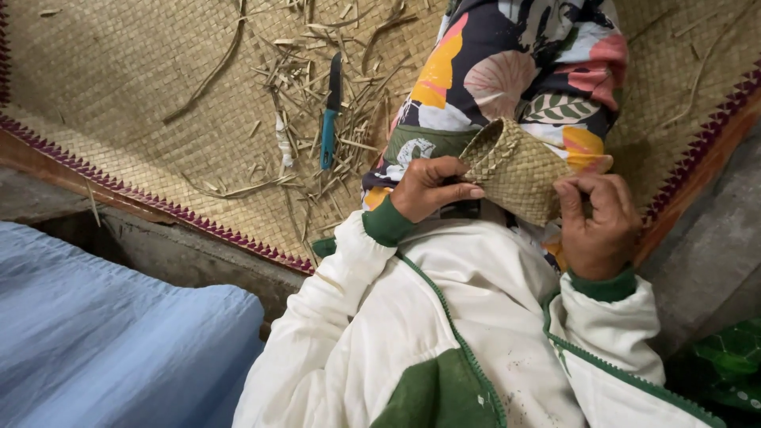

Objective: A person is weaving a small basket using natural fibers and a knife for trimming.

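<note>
Both hands clamp pouch: L hand at rim, R hand on side; weaving/shaping step, knife idle on mat.

Left hand, right hand grip small woven pouch; blue-handled knife left of pouch, on woven mat among straw scraps.

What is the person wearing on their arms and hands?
Both hands, the left hand and right hand, are bare, with no gloves. The arms are covered by loose white jacket sleeves ending in dark green ribbed cuffs, and a green-edged zip runs down the jacket.
</note>
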